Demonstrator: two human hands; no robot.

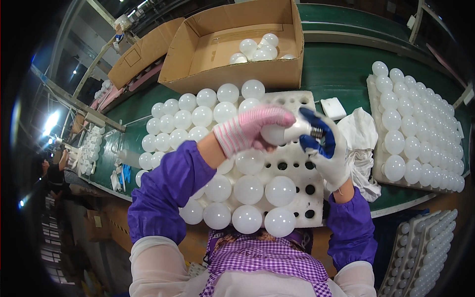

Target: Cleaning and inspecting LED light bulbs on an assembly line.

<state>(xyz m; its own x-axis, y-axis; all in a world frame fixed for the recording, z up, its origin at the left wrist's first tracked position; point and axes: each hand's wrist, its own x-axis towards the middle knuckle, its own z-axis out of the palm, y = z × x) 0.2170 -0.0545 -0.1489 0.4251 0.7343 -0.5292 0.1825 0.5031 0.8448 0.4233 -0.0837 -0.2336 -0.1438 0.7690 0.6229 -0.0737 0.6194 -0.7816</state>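
Left hand (pixel 253 127): grip closed on a bulb (pixel 296 130). Right hand (pixel 327 151): curled about its base (pixel 316 132), grip unclear. Tray (pixel 304 202) beneath.

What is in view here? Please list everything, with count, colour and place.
Foam tray: one, white, centre
Held bulb: one, white, above it
Tray bulbs: many, white, on foam tray
Box: one, brown, beyond foam tray
Box bulbs: about seven visible, white, inside
Second tray: one, white, bulb-filled, right
Lower trays: several, pale, bulb-filled, lower right
Far bulbs: many, white, far left
Cloth: count unclear, white, left of second tray
Block: one, white, beside cloth
Bench: one, green, beneath box
Co-worker: at least one, dark-clothed, far left
Apron: one, purple checked, lower middle
Sleeves: two, purple, flanking apron
Left hand: one, gloved, pink striped, around held bulb
Right hand: one, gloved, white and blue, at bulb's screw end
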